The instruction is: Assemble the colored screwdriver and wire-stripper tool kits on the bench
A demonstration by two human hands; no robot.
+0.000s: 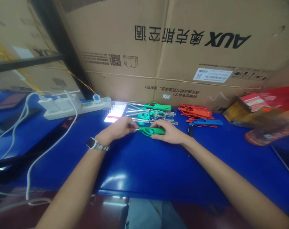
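Observation:
A green long-necked gas lighter lies level between my two hands, just above or on the blue tabletop. My left hand, wearing a watch on the wrist, pinches the thin metal neck at its left end; the fingertips hide most of that neck. Around the green handle's right end, my right hand is closed, with thumb and fingers on either side. Behind the hands lies another green lighter with metal tubes, teal plastic pieces and small metal parts.
Red-orange lighter handles and a blue one lie at right, near a dark screwdriver-like handle. A lit screen and a white power strip with cables stand left. A large carton walls the back.

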